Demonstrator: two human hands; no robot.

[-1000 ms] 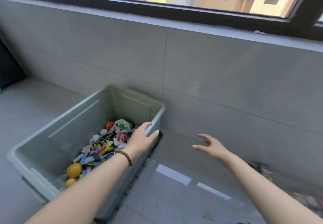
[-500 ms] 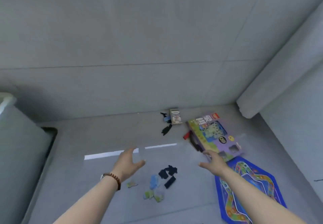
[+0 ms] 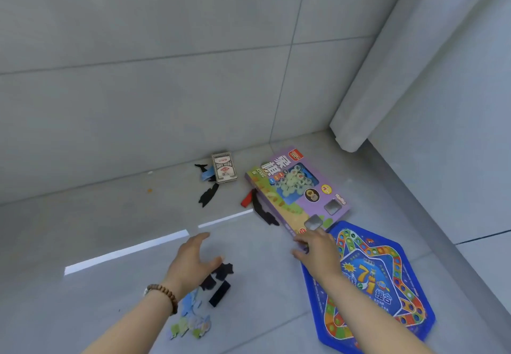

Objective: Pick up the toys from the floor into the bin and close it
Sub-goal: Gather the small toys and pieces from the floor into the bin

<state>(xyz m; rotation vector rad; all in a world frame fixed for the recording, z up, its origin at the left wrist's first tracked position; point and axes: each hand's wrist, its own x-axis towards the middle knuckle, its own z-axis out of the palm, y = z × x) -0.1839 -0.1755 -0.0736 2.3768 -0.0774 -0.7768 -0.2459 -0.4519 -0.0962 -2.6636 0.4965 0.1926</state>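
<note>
Toys lie on the grey floor near the wall corner. A purple chess game box (image 3: 297, 192) lies flat, with a blue hexagonal game board (image 3: 378, 284) just in front of it. My right hand (image 3: 318, 251) hovers open at the box's near corner, over the board's edge. My left hand (image 3: 193, 262) is open above a cluster of black and pale blue puzzle pieces (image 3: 218, 284). More pale pieces (image 3: 190, 326) lie under my left forearm. A card deck box (image 3: 224, 170) sits by the wall, with black pieces (image 3: 208, 196) and a red block (image 3: 247, 200) nearby. The bin is out of view.
Tiled grey walls meet in a corner at the back right, where a pale curtain (image 3: 387, 63) hangs down to the floor. A strip of sunlight (image 3: 124, 252) crosses the floor tiles to the left of my hands.
My view swung from the bin, where my left hand rested on the rim, to the toys on the floor. Both hands have reached forward and lower toward the puzzle pieces and the game box.
</note>
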